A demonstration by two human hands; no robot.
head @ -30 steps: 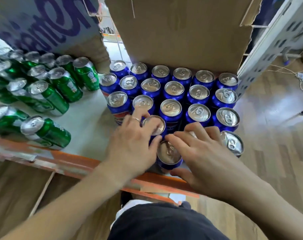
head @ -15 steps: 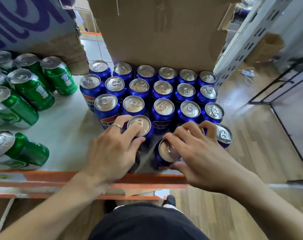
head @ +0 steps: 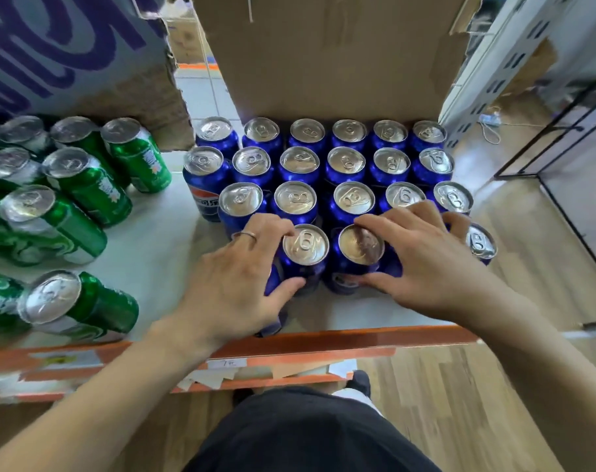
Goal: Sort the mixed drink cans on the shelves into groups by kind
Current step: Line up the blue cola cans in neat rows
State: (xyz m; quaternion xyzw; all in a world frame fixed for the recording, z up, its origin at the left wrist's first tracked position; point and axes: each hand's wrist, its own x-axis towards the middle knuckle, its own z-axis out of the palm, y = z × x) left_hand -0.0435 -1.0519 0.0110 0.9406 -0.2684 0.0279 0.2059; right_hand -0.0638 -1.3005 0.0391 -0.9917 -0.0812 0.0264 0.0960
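Observation:
Several upright blue cans [head: 346,161] stand in tight rows on the white shelf [head: 160,253], in front of a cardboard flap. My left hand [head: 235,284] grips a front-row blue can [head: 305,247], thumb on its near side and fingers at its rim. Beside it, my right hand [head: 422,264] grips another blue can [head: 359,247], fingertips over its top and thumb against its lower side. One more blue can [head: 480,241] stands at the far right, past my right fingers. Several green cans [head: 85,178] stand in a group at the left.
A brown cardboard flap [head: 330,56] rises behind the blue cans, and a printed white and purple box [head: 61,46] behind the green ones. The shelf's orange front rail [head: 289,345] runs below my wrists. A grey perforated upright [head: 494,59] and wood floor lie to the right.
The view has shifted, bringing the shelf closer. Both hands have settled round the two front blue cans, which now stand level, side by side in the front row.

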